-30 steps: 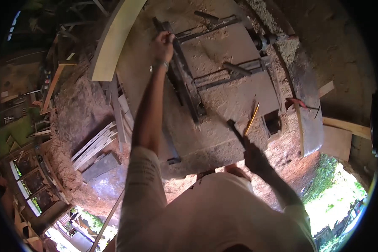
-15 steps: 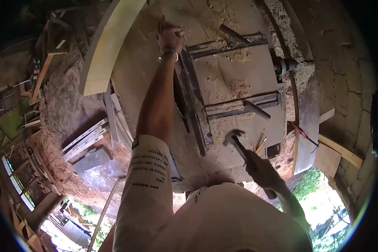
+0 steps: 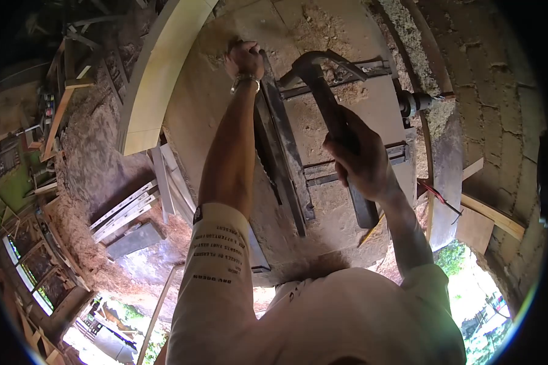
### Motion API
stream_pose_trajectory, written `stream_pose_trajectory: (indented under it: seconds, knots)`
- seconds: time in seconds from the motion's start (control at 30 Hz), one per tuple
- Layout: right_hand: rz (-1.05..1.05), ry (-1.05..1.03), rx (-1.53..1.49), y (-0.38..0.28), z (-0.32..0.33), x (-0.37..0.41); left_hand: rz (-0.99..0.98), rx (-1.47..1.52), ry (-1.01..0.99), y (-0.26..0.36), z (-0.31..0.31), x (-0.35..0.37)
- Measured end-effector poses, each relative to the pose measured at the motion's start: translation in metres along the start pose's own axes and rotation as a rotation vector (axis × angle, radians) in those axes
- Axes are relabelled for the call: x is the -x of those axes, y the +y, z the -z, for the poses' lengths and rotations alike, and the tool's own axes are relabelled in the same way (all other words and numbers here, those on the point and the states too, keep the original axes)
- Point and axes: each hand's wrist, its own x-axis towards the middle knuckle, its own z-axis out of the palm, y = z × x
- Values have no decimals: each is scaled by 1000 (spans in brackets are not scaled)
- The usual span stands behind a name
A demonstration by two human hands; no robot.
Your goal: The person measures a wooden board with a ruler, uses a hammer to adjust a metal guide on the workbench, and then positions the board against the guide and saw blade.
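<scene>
A claw hammer [image 3: 327, 103] is gripped by its dark handle in my right hand [image 3: 362, 155]. It is raised over the middle of the worn wooden bench top [image 3: 195, 121], its head towards the far side. My left hand [image 3: 245, 59] reaches to the far part of the bench, beside the end of a long dark metal bar [image 3: 284, 143]. Its fingers are curled closed, and what they hold, if anything, is hidden. A yellow pencil [image 3: 371, 230] lies on the bench just beyond the hammer's handle end.
A pale curved board [image 3: 164, 70] overhangs the bench at the left. Metal rails cross the right side, near a chuck-like spindle [image 3: 414, 102]. A red-handled tool [image 3: 437, 193] lies on the right-hand plank. Sawdust and stacked white strips [image 3: 125, 210] are on the floor.
My right hand has swung the hammer up and forward from the near edge to over the bench middle. My left hand stays near the bar's far end.
</scene>
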Motion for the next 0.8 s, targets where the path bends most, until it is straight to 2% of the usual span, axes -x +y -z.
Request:
stream_pose_trajectory:
  seconds: [0.1,0.2,0.23,0.33,0.43,0.5,0.57,0.63,0.7,0.73,0.8]
  knots:
    - [10,-3,22,12,2,-26,116,16,32,29,20,12]
    - [89,42,95,30,-5,-66,163,11,-33,29,21,11]
    - [109,56,121,34,-9,-81,129,-70,1,33,22,12]
    - [441,171,301,46,-21,-132,54,-251,63,31,17,14]
    - [595,342,503,47,-35,-171,60,-280,18,23,9,9]
    - [525,285,570,61,-35,-198,98,-268,-56,26,14,7]
    - [413,209,673,85,-29,-223,12,-260,31,-46,-49,-12]
    - [390,245,647,66,-26,-219,4,-268,50,-47,-49,-17]
    - [353,263,570,38,-26,-199,83,-293,-17,30,16,12]
    - [580,352,522,51,-28,-199,83,-279,-48,33,21,13]
    - [526,273,514,68,-32,-204,104,-267,-46,34,23,14]
